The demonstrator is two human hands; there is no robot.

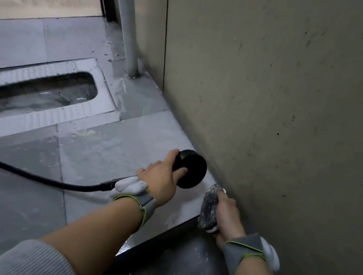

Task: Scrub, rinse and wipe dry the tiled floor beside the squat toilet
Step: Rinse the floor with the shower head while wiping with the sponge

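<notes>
My left hand [161, 175] grips a black round shower head [191, 169], its face turned down toward the grey tiled floor [105, 148] near the wall. A black hose [24, 171] trails from it to the left across the tiles. My right hand [227, 214] holds a grimy grey scrubbing pad [209, 207] pressed at the raised platform's corner by the wall. The squat toilet [35, 92] is set into the platform at the left. The tiles look wet and streaked.
A beige partition wall [280, 94] runs close along the right. A grey pipe [128, 19] stands upright at the back corner. The platform ends in a step edge [158, 237] down to darker floor [176, 269] near me.
</notes>
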